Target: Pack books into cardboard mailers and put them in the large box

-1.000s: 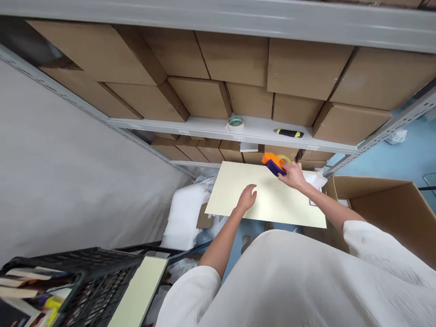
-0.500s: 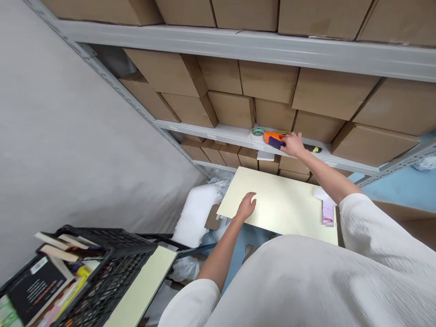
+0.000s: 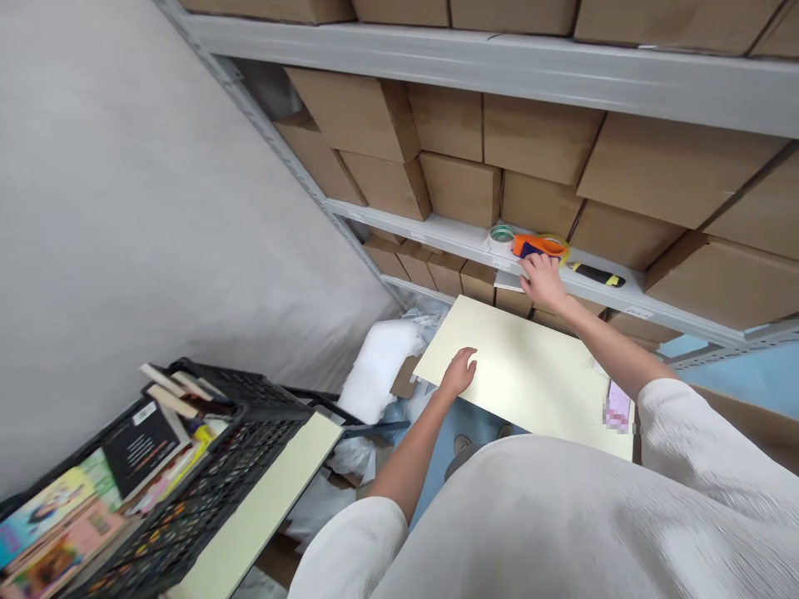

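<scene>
My right hand [image 3: 542, 281] is at the front edge of the shelf, just below an orange and dark blue tape dispenser [image 3: 538, 246] that lies there. Its fingers are apart and nothing shows in them. A green-rimmed tape roll [image 3: 501, 235] is to the dispenser's left, and a black and yellow utility knife [image 3: 598, 274] to its right. Over the left part of the pale yellow tabletop [image 3: 524, 374], my left hand [image 3: 460, 373] hangs open with loosely curved fingers. Whether it touches the surface I cannot tell.
Cardboard boxes [image 3: 462, 187] fill the grey metal rack [image 3: 437, 62]. At the lower left stands a black crate [image 3: 250, 441] of books, beside a pale board [image 3: 262, 507]. White foam wrap [image 3: 380, 366] lies near the wall. A pinkish banknote-like paper [image 3: 617, 403] is on the tabletop's right.
My right hand has come off the tape dispenser and moved down to the shelf's front edge. The view has swung left, showing more of the crate. My left hand stays over the tabletop.
</scene>
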Demonstrator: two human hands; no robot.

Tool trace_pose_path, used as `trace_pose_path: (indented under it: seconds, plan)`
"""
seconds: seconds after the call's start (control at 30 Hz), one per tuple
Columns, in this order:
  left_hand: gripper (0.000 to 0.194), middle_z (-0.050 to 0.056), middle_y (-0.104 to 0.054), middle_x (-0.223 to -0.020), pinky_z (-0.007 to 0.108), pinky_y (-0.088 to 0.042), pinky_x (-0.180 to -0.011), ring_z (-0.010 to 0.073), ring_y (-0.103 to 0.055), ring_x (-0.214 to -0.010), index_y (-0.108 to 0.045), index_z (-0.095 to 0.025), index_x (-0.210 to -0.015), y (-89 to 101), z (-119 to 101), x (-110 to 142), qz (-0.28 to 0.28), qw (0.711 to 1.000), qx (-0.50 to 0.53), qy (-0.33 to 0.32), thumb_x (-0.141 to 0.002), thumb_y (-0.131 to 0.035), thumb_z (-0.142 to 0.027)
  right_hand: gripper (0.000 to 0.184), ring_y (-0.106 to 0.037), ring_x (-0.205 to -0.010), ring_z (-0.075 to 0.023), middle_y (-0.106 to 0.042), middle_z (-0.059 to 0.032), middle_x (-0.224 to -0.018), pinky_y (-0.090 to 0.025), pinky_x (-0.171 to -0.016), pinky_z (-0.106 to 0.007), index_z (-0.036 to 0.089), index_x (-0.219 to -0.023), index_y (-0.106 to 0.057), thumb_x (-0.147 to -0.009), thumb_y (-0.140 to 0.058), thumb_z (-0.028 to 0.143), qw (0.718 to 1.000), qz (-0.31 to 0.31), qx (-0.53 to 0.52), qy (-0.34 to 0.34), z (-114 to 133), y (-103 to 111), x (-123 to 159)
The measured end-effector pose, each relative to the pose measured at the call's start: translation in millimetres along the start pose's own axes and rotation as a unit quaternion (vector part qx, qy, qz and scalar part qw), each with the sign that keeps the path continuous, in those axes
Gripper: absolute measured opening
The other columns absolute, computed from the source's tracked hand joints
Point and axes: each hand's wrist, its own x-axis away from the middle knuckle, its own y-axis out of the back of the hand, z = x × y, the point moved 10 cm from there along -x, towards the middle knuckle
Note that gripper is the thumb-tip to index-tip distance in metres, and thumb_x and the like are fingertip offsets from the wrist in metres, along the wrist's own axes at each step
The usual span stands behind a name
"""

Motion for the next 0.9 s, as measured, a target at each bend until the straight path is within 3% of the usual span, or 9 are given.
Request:
trace_pose_path:
  seconds: [0.13, 0.37, 0.6, 0.9]
  plan:
    - [0.04, 0.014, -0.067, -0.151, 0.049, -0.048, -0.128, 0.028, -0.061, -0.146, -0.068, -0.021, -0.141, 37.3, 10, 18, -0.052, 0.998, -0.002, 0.022, -0.103, -0.055, -0.019, 0.047, -0.046, -0.127, -0.041, -0.061, -0.022, -0.145, -0.031, -0.104, -0.053, 0.016, -0.146, -0.066, -0.105, -0.047, 0.028, 0.994, 0.059, -0.043, 0.078, 79, -41, -1]
    - [0.042, 0.012, -0.068, -0.149, 0.048, -0.046, -0.129, 0.0259, -0.06, -0.145, -0.066, -0.021, -0.143, 144.7, 54, 99, -0.193, 0.978, -0.008, 0.073, -0.104, -0.052, -0.019, 0.042, -0.05, -0.127, -0.038, -0.066, -0.0193, -0.144, -0.032, -0.106, -0.05, 0.018, -0.141, -0.07, -0.106, -0.05, 0.029, 0.962, 0.139, -0.088, 0.22, 259, -100, -4]
    - [0.042, 0.012, -0.067, -0.152, 0.049, -0.044, -0.131, 0.0267, -0.059, -0.147, -0.066, -0.022, -0.145, 227.1, 110, 227, -0.292, 0.945, -0.019, 0.144, -0.105, -0.051, -0.022, 0.037, -0.053, -0.127, -0.0362, -0.068, -0.0172, -0.143, -0.033, -0.106, -0.047, 0.02, -0.138, -0.072, -0.108, -0.052, 0.03, 0.92, 0.154, -0.117, 0.341, 452, -123, 19]
    - [0.045, 0.011, -0.066, -0.152, 0.05, -0.045, -0.131, 0.0264, -0.059, -0.147, -0.066, -0.022, -0.145, 318.4, 206, 409, -0.352, 0.915, -0.038, 0.195, -0.102, -0.053, -0.018, 0.034, -0.054, -0.128, -0.035, -0.069, -0.0161, -0.141, -0.035, -0.103, -0.046, 0.022, -0.137, -0.072, -0.108, -0.055, 0.029, 0.884, 0.158, -0.107, 0.427, 681, -142, 76]
